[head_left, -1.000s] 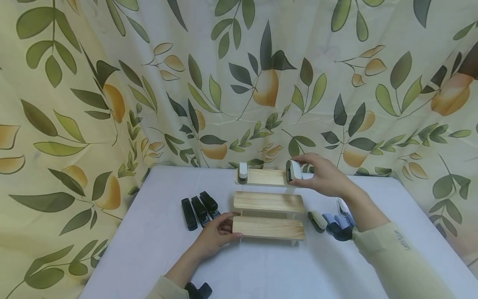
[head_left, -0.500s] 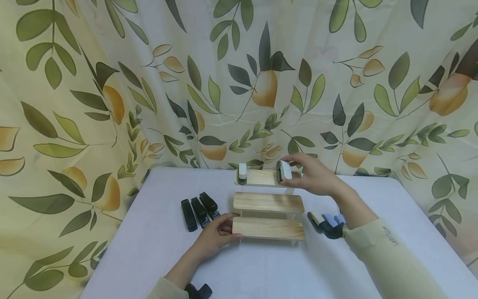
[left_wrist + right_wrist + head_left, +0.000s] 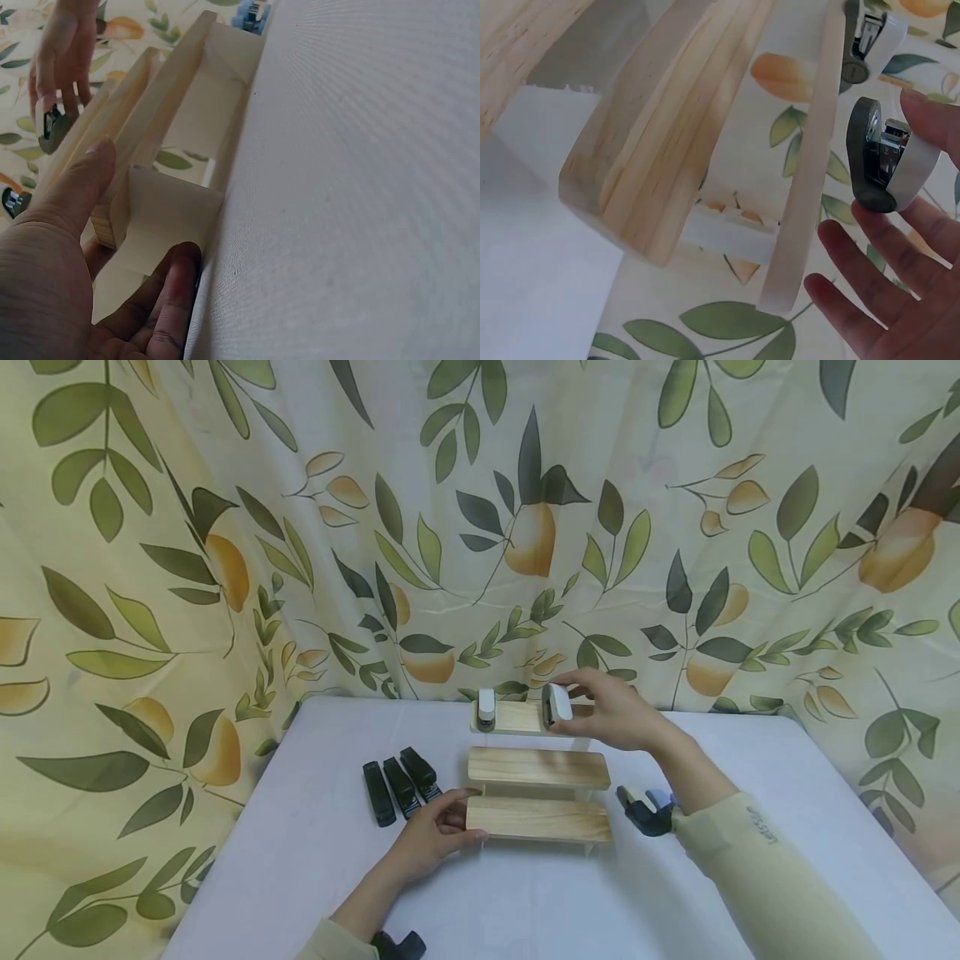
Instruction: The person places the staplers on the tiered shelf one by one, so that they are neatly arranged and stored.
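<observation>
My right hand pinches a white stapler with a dark grey base between thumb and fingers. In the right wrist view this stapler is just off the edge of the rack's top shelf. A matching white stapler stands at the left end of that shelf. The three-tier wooden rack is in the middle of the table; its two lower shelves hold nothing. My left hand grips the left end of the lowest shelf, thumb along the wood and fingers by the white side support.
Several black staplers lie side by side left of the rack. To its right, partly hidden by the right wrist's black camera mount, are a beige stapler and a light blue thing. A leaf-print curtain hangs behind the white table.
My right hand has carried the white stapler leftward over the top shelf, nearer the other white stapler. The left hand stays at the rack's end.
</observation>
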The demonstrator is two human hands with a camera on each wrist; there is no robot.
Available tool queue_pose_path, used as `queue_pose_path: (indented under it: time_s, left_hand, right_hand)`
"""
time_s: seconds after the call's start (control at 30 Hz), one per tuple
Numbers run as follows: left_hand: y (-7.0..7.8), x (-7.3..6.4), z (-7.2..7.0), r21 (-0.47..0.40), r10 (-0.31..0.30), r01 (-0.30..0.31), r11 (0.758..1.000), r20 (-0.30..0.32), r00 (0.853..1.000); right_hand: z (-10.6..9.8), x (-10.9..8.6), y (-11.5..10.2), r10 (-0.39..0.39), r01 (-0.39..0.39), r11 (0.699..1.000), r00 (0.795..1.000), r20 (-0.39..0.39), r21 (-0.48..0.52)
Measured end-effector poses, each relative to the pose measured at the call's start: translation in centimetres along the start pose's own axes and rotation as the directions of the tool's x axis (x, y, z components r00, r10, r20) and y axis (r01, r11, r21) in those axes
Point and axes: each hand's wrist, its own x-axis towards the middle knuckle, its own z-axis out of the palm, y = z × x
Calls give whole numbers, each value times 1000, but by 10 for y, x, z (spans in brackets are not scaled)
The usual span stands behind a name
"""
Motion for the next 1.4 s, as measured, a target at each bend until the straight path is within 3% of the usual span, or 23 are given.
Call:
queue_pose_path:
  time_s: [1.4]
  left_hand:
    - [-3, 1, 1, 2, 13, -13, 1000, 0, 1000]
  right_hand:
    - [28, 32, -17, -72, 68, 994, 996, 45, 91]
